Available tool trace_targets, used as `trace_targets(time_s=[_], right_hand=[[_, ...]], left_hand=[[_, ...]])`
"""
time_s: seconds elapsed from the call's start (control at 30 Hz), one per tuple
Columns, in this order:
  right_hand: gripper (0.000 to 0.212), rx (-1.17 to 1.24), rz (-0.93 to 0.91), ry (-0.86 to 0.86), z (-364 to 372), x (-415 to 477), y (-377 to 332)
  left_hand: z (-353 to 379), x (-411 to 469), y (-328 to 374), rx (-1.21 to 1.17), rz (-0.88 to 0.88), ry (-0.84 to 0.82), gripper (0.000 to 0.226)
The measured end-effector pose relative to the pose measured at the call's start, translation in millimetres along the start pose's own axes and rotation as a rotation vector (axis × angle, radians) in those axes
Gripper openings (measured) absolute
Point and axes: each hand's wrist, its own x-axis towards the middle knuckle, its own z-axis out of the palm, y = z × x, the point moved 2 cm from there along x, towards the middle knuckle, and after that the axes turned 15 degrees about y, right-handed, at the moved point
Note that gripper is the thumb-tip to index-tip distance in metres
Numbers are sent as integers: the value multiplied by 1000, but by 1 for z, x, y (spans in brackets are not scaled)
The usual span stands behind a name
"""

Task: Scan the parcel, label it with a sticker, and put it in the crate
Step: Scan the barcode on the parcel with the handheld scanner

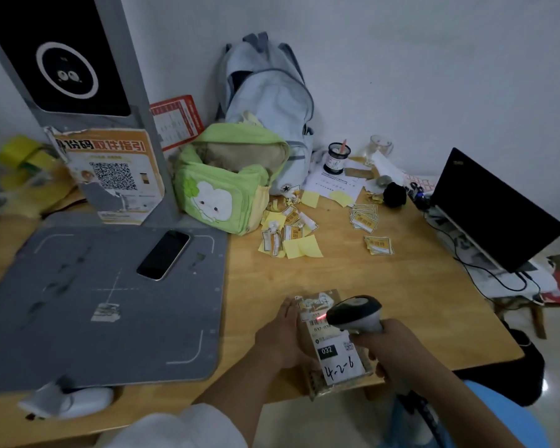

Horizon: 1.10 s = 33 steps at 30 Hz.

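A small brown parcel (328, 379) lies at the front edge of the wooden table (385, 279). Its white label reads "032" and a handwritten "4-2-6". My left hand (280, 334) grips the parcel's left side. My right hand (390, 347) is closed on the grip of a grey handheld scanner (356, 310), whose head hovers just over the parcel's far end. A red scan line falls on the barcode at the label's top. Loose yellow stickers (304, 247) lie scattered further back on the table. No crate is in view.
A grey scanning pad (62, 318) with a phone (163, 254) on it fills the left. A green bag (227, 185) and a pale blue backpack (269, 101) stand at the back. A black laptop (495, 215) sits on the right edge, cables trailing.
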Motion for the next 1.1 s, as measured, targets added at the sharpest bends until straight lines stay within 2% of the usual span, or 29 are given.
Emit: trace_targets(time_s=[0.47, 0.63, 0.77, 1.0, 1.1], right_hand=[[30, 142, 66, 54, 7, -11, 2], [33, 56, 39, 54, 12, -10, 2], [25, 62, 53, 73, 14, -11, 2], [37, 50, 52, 88, 15, -11, 4], [35, 43, 50, 93, 14, -12, 3]], left_hand=[[-1, -2, 0, 43, 4, 22, 133], [-2, -2, 2, 66, 15, 22, 132], [0, -2, 4, 71, 12, 17, 131], [2, 0, 5, 70, 17, 3, 131], [4, 1, 5, 67, 20, -2, 132]])
